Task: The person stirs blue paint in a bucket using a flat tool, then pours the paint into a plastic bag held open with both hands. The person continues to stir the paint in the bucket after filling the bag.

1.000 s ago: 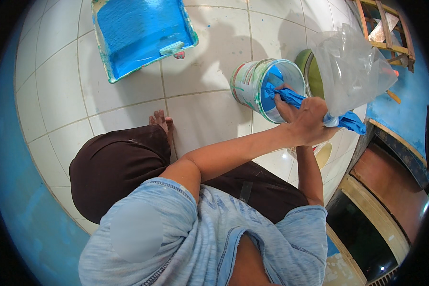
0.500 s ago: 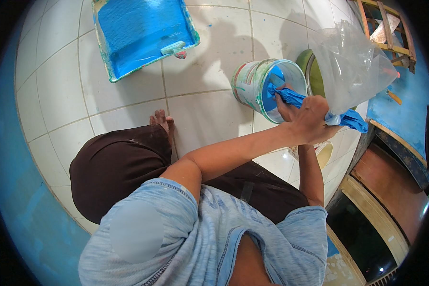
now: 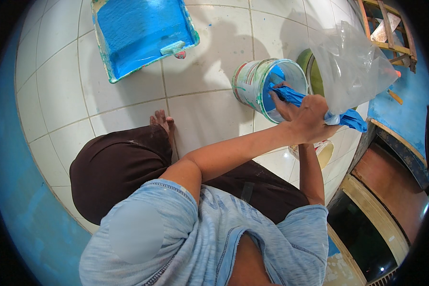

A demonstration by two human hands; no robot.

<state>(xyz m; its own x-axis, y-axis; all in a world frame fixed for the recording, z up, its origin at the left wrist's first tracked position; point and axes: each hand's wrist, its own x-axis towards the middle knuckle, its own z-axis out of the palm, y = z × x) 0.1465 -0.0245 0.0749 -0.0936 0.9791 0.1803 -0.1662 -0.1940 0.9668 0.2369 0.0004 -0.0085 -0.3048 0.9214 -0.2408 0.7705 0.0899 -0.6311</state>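
A paint-smeared blue plastic bag (image 3: pixel 293 96) stretches in a twisted bunch from the mouth of a white bucket (image 3: pixel 247 86) to the right. My left hand (image 3: pixel 312 117) is closed in a fist around it, and its blue end sticks out past the fist. Nearer the bucket, my right hand (image 3: pixel 285 107) pinches the bag at the rim; part of that hand is hidden behind the left one. Blue paint (image 3: pixel 273 76) coats the bucket's inside. Clear, crumpled plastic (image 3: pixel 350 66) rises beside my left hand, apparently part of the same bag.
A paint tray (image 3: pixel 145 33) with blue paint lies at the upper left, with a small scraper-like tool (image 3: pixel 172 47) on its edge. Behind the bucket is a green round container (image 3: pixel 306 62). A smaller pale pot (image 3: pixel 325 155) stands by my right forearm. A wooden frame (image 3: pixel 391 28) is at far right.
My right fingers have shifted slightly on the bag near the bucket's mouth. Otherwise both arms, the bucket and the tray look almost the same.
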